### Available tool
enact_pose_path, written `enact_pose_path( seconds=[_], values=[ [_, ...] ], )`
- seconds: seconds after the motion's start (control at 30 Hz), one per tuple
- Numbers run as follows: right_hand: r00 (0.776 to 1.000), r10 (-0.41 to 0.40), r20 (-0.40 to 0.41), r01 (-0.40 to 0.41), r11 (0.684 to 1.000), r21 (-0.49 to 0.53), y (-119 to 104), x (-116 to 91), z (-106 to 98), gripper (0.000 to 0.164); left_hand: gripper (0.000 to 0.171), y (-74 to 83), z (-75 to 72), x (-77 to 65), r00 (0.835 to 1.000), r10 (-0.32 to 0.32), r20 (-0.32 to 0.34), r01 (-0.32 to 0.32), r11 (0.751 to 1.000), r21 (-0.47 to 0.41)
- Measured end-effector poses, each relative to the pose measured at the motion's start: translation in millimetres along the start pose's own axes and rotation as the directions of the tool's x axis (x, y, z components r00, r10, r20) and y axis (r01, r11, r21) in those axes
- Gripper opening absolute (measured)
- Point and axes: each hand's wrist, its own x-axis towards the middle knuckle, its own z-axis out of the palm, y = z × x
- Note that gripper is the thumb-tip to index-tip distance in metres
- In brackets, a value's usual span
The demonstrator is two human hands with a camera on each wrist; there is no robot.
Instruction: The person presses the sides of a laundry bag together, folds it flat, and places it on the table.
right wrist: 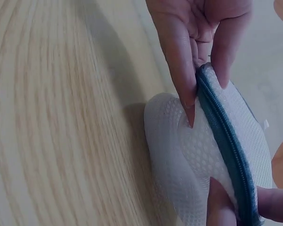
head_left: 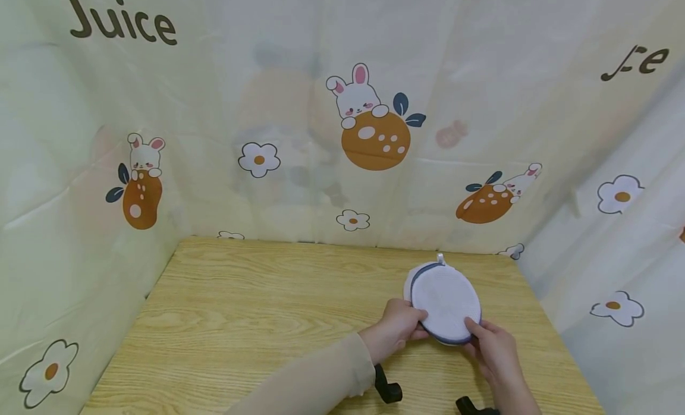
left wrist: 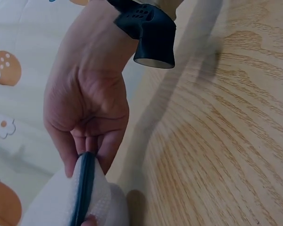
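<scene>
A round white mesh laundry bag with a blue zip edge is held tilted over the right part of the table. My left hand pinches its lower left rim, thumb on the front face. On the lower right rim, my right hand pinches between thumb and fingers. Seen close in the right wrist view, the zip runs along the edge between both hands, and a puffed mesh side bulges below it. A small white tab sticks up from the bag's far edge. The bag's inside is hidden.
The wood-grain table reaches back to a printed curtain, which also hangs along the left and right sides. Black wrist camera mounts sit by the wrists, close over the table's near part.
</scene>
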Motion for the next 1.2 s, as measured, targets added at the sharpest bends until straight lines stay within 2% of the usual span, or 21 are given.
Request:
enact_pose_path(
  seconds=[0.07,0.2,0.23,0.33,0.43,0.63,0.77,0.87,1.03,1.13,1.2],
  values=[
    [1.000,0.008,0.022,-0.009,0.999,0.039,0,0,0,0.059,0.011,0.5,0.4,1.0,1.000,-0.011,-0.005,0.010,1.000,-0.016],
    [0.998,0.041,0.041,-0.045,0.994,0.096,0,-1,-3,0.018,0.012,1.2,1.1,3.2,0.999,-0.034,-0.004,0.034,0.996,-0.083],
    [0.997,0.053,0.050,-0.059,0.992,0.112,0,-1,-4,0.012,0.012,1.3,1.1,3.4,0.999,-0.040,-0.003,0.039,0.995,-0.094],
    [0.992,0.083,0.090,-0.097,0.981,0.166,-1,0,-6,0.023,0.012,1.2,1.0,4.3,0.998,-0.058,-0.002,0.058,0.991,-0.123],
    [0.985,0.108,0.132,-0.135,0.966,0.221,-1,2,-7,0.027,0.012,1.4,0.5,5.3,0.997,-0.078,0.003,0.077,0.987,-0.137],
    [0.973,0.144,0.178,-0.192,0.937,0.291,1,8,-7,0.019,0.013,1.2,-1.3,8.3,0.995,-0.094,0.029,0.098,0.980,-0.172],
    [0.973,0.127,0.195,-0.180,0.942,0.284,3,7,-5,0.015,0.014,0.5,-3.9,7.3,0.996,-0.087,0.037,0.092,0.980,-0.174],
    [0.974,0.094,0.204,-0.149,0.950,0.274,4,5,-5,0.011,0.012,1.1,-7.6,5.4,0.996,-0.070,0.048,0.077,0.985,-0.154],
    [0.977,0.068,0.204,-0.120,0.960,0.253,2,1,-11,0.035,0.007,5.0,-14.7,4.8,0.998,-0.021,0.056,0.025,0.998,-0.066],
    [0.981,0.072,0.178,-0.112,0.968,0.224,1,-1,-15,0.041,0.009,8.3,-18.3,5.4,0.999,0.042,0.023,-0.043,0.997,0.060],
    [0.987,0.068,0.149,-0.096,0.977,0.190,2,-2,-17,0.044,0.012,10.6,-20.0,5.8,0.994,0.104,-0.020,-0.099,0.978,0.183]
  ],
)
